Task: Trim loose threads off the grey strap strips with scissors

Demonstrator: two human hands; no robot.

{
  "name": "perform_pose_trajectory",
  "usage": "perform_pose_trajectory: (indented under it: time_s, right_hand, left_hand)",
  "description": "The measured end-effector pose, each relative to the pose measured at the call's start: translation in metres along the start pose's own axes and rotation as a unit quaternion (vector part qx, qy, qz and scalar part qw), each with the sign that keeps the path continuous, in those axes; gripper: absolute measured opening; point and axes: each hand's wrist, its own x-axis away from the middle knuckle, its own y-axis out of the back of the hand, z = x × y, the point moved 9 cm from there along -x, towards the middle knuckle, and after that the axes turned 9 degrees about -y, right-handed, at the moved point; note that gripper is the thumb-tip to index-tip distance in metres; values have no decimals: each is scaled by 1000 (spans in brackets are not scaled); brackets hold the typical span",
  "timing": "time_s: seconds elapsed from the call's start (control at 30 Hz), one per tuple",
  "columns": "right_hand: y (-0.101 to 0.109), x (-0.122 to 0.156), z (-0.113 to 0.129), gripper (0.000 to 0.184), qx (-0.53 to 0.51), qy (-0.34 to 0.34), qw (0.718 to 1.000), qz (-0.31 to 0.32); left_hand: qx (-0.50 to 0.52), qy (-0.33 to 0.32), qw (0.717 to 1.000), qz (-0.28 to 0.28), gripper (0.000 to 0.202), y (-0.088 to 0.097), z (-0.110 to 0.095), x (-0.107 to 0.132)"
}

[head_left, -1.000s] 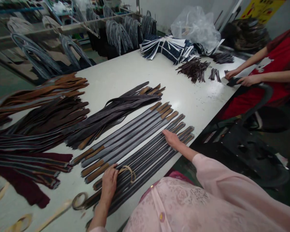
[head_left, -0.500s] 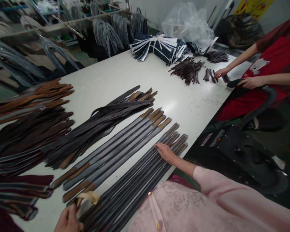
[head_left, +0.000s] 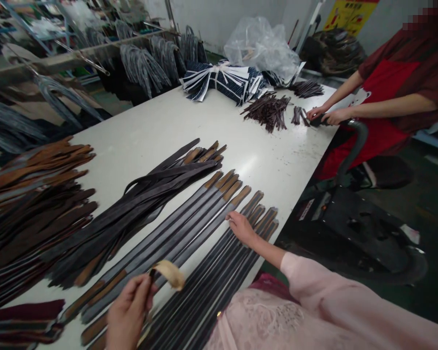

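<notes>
My left hand (head_left: 129, 306) is closed, in a pinch, on a curled pale-tan strip (head_left: 171, 274) whose loop stands up above the table. It hovers over the lower ends of long grey strips with brown ends (head_left: 175, 243), laid side by side. My right hand (head_left: 243, 228) is also pinched, at the upper end of a row of narrow dark grey strips (head_left: 204, 287). Its fingertips are next to the nearest of the wider grey strips. What they hold, if anything, is too small to make out.
A heap of dark strips (head_left: 138, 209) lies beyond, with brown bundles (head_left: 40, 170) at left. A co-worker in a red apron (head_left: 383, 97) handles short dark pieces near a black machine (head_left: 354, 238) at right. A patterned bundle (head_left: 219, 80) sits at the far edge.
My left hand has risen up and right with the curled tan strip. My right hand has shifted slightly left. The co-worker's hands have come together, and the view has turned a little.
</notes>
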Motion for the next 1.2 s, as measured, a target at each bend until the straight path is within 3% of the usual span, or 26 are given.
perform_pose_trajectory:
  time_s: [0.07, 0.13, 0.2, 0.27, 0.37, 0.47, 0.6, 0.7, 0.77, 0.83, 0.9, 1.0, 1.1, 1.2]
  right_hand:
    - [-8, 19, 4, 13, -135, -43, 990, 23]
    - [-23, 39, 7, 15, -283, -103, 950, 84]
    - [-37, 57, 11, 24, -399, -153, 894, 138]
    - [-41, 68, 18, 36, -457, -167, 858, 164]
    - [-37, 72, 34, 52, -469, -134, 856, 172]
    - [-35, 72, 52, 54, -453, -103, 866, 184]
    - [-32, 69, 68, 42, -469, -96, 854, 204]
    - [-20, 63, 68, 23, -466, -95, 865, 160]
    - [-12, 59, 59, 23, -477, -121, 862, 118]
    - [-10, 57, 48, 23, -500, -169, 845, 93]
    - [-13, 60, 38, 23, -515, -211, 826, 88]
    - [-19, 69, 34, 24, -524, -234, 814, 93]
    - [-24, 78, 35, 25, -542, -242, 798, 106]
    - [-20, 81, 34, 24, -547, -217, 801, 109]
  left_hand:
    - [40, -10, 999, -2, 22, -38, -25, 0]
    - [77, -9, 997, 9, 20, -69, -35, 0]
    - [100, -9, 995, 10, 20, -86, -37, -2]
    - [108, -11, 994, 9, 22, -93, -37, -3]
    - [98, -4, 995, 17, 27, -99, -38, 0]
    - [86, 14, 996, 18, 31, -103, -36, 4]
    - [68, 19, 997, 42, 32, -113, -26, 9]
    - [43, 5, 994, 98, 32, -126, -20, 14]
    - [20, -44, 994, 96, 29, -129, -27, 14]
    - [-25, -146, 987, 61, 45, -127, -50, 14]
    - [-87, -265, 960, 32, 59, -128, -80, 17]
    - [-152, -391, 907, 38, 47, -139, -116, 23]
    - [-176, -435, 881, 56, 27, -148, -131, 25]
    - [-150, -403, 898, 91, 19, -153, -131, 22]
